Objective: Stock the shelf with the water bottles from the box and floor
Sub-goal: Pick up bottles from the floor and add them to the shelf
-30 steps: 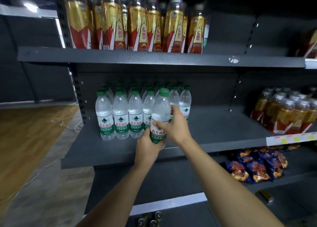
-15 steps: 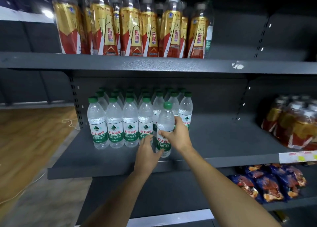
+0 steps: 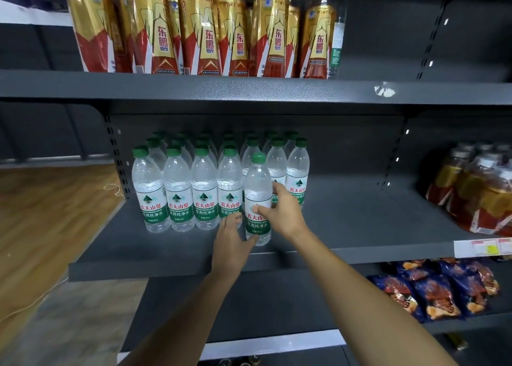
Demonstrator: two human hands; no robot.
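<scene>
Head view. Count: four water bottles in the front row (image 3: 203, 188), upright, green caps, labels facing out. Behind them stand more rows. That stock is too overlapped for a sure total. A fifth bottle, the held water bottle (image 3: 257, 183), stands upright just right of the front four, slightly forward, base down at the middle shelf (image 3: 360, 216).

Right hand (image 3: 285, 213): fingers and thumb wrapped round the bottle at label height. Left hand (image 3: 230, 243): fingers loosely extended, thumb against the bottle's lower left side, no grip.

Change: one second ago the bottle was raised and tilted in front of the row. Half a second ago it was nearly upright. Now it is lower and in line with the row.

Top shelf: six gold-and-red drink bottles (image 3: 210, 30) across the front. Right of middle shelf: amber bottles (image 3: 482, 191), blurred. Lower shelf: snack bags (image 3: 432, 291).
</scene>
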